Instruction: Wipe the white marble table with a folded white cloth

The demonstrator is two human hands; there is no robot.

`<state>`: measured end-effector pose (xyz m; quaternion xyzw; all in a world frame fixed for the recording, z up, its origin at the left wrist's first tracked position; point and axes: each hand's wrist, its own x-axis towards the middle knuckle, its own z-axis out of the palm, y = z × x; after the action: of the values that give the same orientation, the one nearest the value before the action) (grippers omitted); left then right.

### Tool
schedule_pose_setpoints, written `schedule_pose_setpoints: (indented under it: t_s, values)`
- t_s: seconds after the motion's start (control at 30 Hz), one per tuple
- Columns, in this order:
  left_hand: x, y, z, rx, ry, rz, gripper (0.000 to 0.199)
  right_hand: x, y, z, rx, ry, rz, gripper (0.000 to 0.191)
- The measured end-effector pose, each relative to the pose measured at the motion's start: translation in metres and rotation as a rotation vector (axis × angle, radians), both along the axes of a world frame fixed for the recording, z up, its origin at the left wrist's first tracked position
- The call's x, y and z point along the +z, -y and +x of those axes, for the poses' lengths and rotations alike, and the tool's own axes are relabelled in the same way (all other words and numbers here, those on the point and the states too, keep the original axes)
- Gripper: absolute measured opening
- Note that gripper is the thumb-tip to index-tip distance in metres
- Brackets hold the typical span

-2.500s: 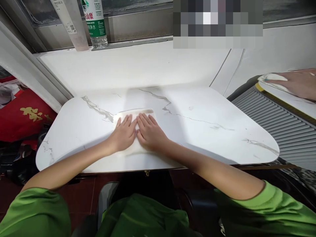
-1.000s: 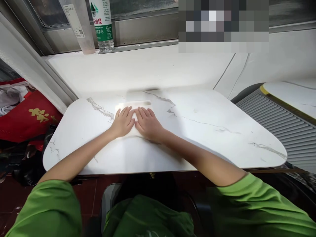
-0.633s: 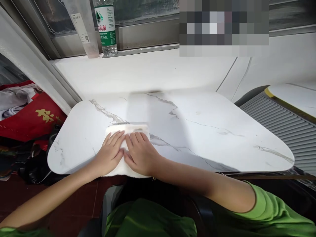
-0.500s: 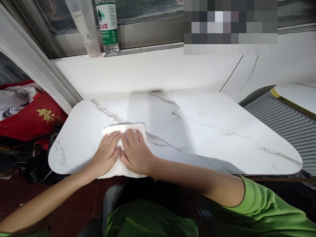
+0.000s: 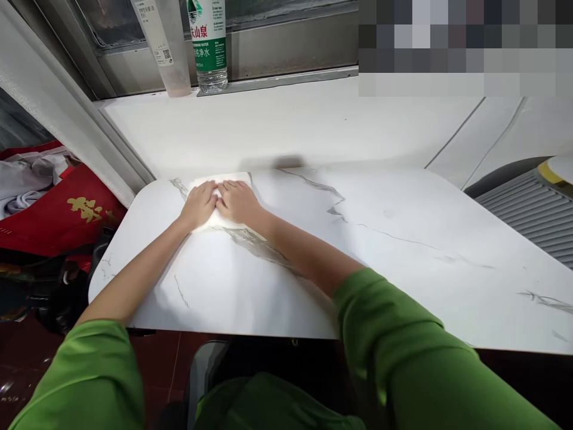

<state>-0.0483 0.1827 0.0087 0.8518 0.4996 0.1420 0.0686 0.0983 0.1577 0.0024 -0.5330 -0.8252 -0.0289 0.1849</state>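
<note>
Cloth of plain white fabric lies spread flat on the left part of a white, marble-patterned tabletop with grey veins and rounded corners, close to its back edge. The left hand rests palm down on the cloth's left side, and the right hand presses beside it, also palm down. Both hands are spread out rather than clamped on the fabric, with the thumbs meeting or nearly so between them; whether any fingertip hooks the far edge, I cannot tell. Short green sleeves cover the upper arms.

Behind the tabletop rises a smooth white wall panel. On the ledge above it, a tall translucent plastic container with a white label stands just beside a clear plastic water bottle with a green and white label. Left of the tabletop sits a red bag with gold lettering, and a grey ribbed panel shows beyond its right side.
</note>
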Motion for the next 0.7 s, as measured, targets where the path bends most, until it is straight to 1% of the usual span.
schedule_pose_setpoints:
  t_s: [0.07,0.13,0.2,0.3,0.4,0.5,0.6,0.7]
  values:
    - [0.000,-0.024,0.006,0.006,0.014,-0.003,0.047,-0.001,-0.020,0.002,-0.064,-0.009,0.007,0.045]
    - [0.000,-0.041,0.012,0.026,0.029,-0.004,0.047,-0.003,-0.035,0.004,-0.127,-0.020,0.021,0.042]
    - [0.000,-0.052,0.016,0.040,0.041,0.000,0.047,-0.006,-0.047,0.006,-0.157,-0.028,0.037,0.041]
    - [-0.002,-0.059,0.018,0.037,0.036,0.010,0.047,-0.011,-0.057,0.010,-0.132,-0.022,0.042,0.041]
    - [-0.003,-0.057,0.016,0.028,0.008,0.013,0.048,-0.015,-0.058,0.012,-0.097,0.002,0.054,0.043]
    - [-0.002,-0.050,0.013,0.029,-0.029,-0.003,0.051,-0.016,-0.053,0.012,-0.078,0.013,0.067,0.046]
    - [-0.003,-0.037,0.010,0.038,-0.057,0.002,0.051,-0.015,-0.044,0.012,-0.057,0.014,0.066,0.047]
    - [-0.004,-0.017,0.005,0.025,-0.074,0.028,0.051,-0.015,-0.027,0.011,-0.034,0.017,0.060,0.048]
